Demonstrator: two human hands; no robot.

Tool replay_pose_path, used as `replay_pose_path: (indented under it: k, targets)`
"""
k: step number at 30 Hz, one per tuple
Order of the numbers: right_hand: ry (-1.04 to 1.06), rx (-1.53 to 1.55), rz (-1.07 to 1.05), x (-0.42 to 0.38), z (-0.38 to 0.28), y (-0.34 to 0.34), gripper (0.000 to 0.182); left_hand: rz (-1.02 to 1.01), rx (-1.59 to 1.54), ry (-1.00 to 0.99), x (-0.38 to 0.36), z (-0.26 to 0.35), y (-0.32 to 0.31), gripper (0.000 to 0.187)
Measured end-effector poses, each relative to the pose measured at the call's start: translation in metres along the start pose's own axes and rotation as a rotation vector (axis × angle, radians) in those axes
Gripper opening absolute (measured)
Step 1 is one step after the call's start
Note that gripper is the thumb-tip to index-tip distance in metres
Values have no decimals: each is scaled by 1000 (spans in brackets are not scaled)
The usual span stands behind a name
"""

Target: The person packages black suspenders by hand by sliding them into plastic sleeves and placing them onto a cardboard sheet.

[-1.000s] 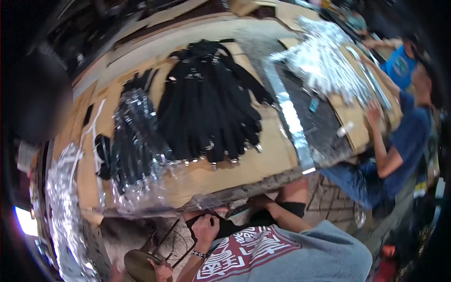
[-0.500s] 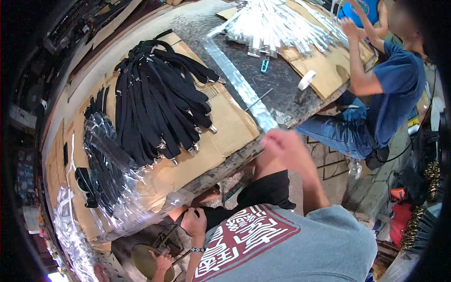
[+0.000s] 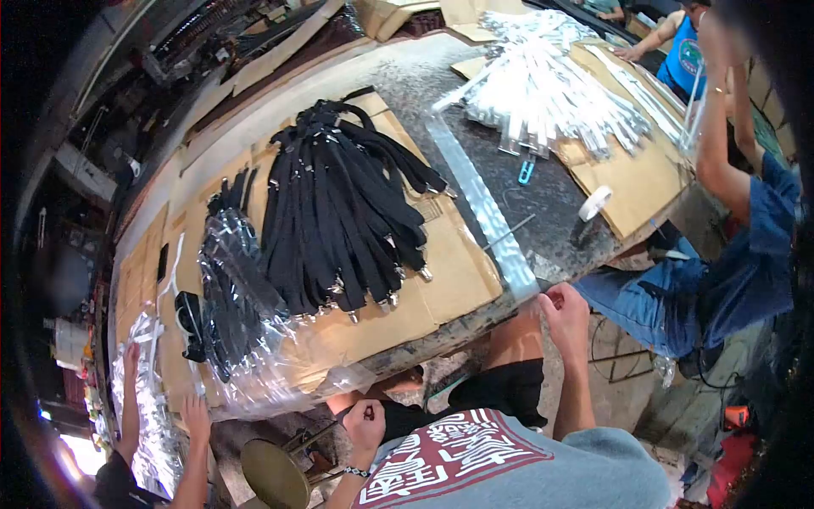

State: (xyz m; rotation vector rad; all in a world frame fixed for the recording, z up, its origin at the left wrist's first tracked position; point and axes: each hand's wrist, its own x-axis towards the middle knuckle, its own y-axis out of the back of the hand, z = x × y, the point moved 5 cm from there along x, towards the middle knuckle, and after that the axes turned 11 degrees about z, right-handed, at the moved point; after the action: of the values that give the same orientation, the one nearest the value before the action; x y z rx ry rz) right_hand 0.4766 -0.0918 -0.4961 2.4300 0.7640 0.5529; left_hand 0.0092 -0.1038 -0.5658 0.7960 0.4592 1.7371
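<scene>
My right hand (image 3: pixel 566 307) is at the table's front edge, fingers curled together beside the near end of a long clear plastic strip (image 3: pixel 479 204). Whether the fingertips grip the strip, I cannot make out. A thin dark rod (image 3: pixel 511 231) lies across it. Low over my lap, my left hand (image 3: pixel 365 424), with a patterned bracelet at the wrist, is curled closed; anything inside is hidden. On cardboard (image 3: pixel 454 288) left of the strip lies a big bundle of black straps (image 3: pixel 339 220) with metal clips. Next to it are black straps in clear plastic (image 3: pixel 237 288).
White plastic-wrapped straps (image 3: pixel 543 85) fan out at the back. A tape roll (image 3: pixel 596 203) and a blue tool (image 3: pixel 526 170) lie nearby. A person (image 3: pixel 738 212) sits at right, another's hand (image 3: pixel 195 416) reaches in at lower left. A round stool (image 3: pixel 275 475) stands below the table.
My view has shifted, so the table sits lower and further right. My right hand, blurred before, is now steady at the table edge. The co-worker's hands at lower left have moved up onto the table.
</scene>
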Motion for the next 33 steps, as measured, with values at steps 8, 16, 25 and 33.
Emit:
replay_pose_path:
  k: [8,16,25,33]
  targets:
    - [7,-110,-76,-8,-3,-7,35,300,-40,-351,87,88,40,8]
    - [22,-25,-53,-8,-13,1,30,425,374,-242,212,90,43,29]
    - [-205,628,-127,-11,-19,4,15,419,358,-314,227,86,20,19]
    - [-150,1036,-213,-5,-82,64,12,473,-111,-179,254,93,56,13]
